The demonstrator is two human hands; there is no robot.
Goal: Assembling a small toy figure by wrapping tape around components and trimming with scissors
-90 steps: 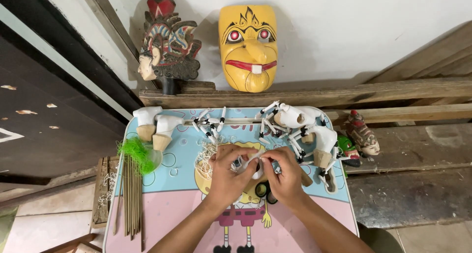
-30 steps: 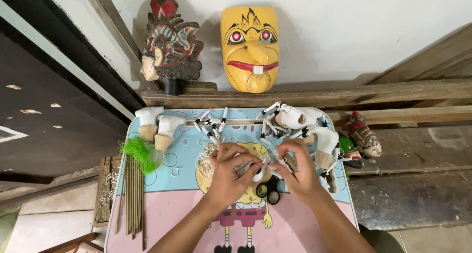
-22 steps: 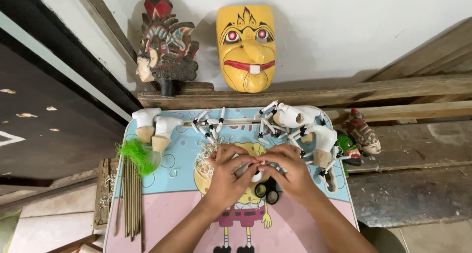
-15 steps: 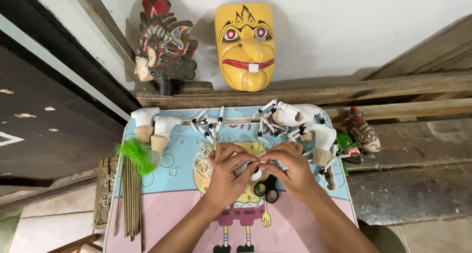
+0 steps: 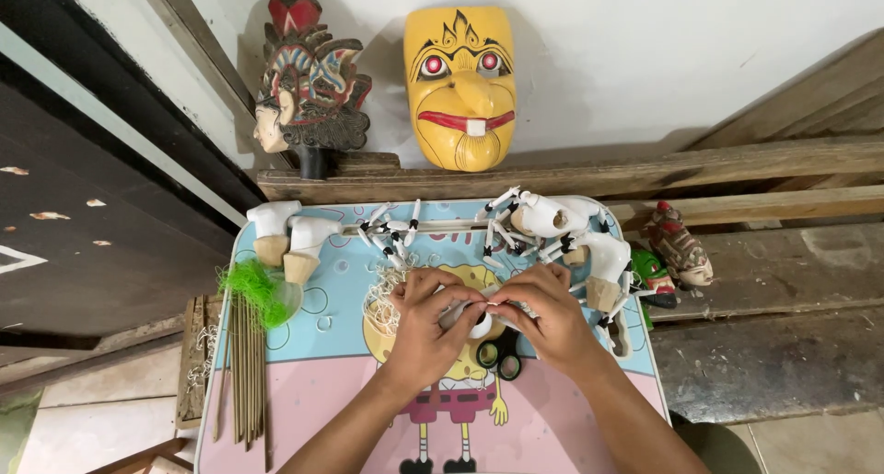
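Observation:
My left hand (image 5: 425, 325) and my right hand (image 5: 545, 313) meet over the middle of a small cartoon-printed table (image 5: 322, 400). Together they hold a small white puppet part (image 5: 476, 316) with a round hole facing me; pale string runs between my fingers. Black-handled scissors (image 5: 502, 356) lie just under my right hand. A tangle of pale string (image 5: 380, 299) sits left of my left hand.
White puppet bodies (image 5: 562, 221), jointed white arms (image 5: 391, 230) and two white pieces with wooden bases (image 5: 285, 239) line the table's far edge. Green fibre tuft (image 5: 253, 290) and thin sticks (image 5: 244, 373) lie left. A yellow mask (image 5: 460, 87) and carved head (image 5: 308, 87) stand on the ledge.
Three seconds ago my hands were close together; one second ago my right hand had pulled out to the right. It has come back to the left hand on the white part.

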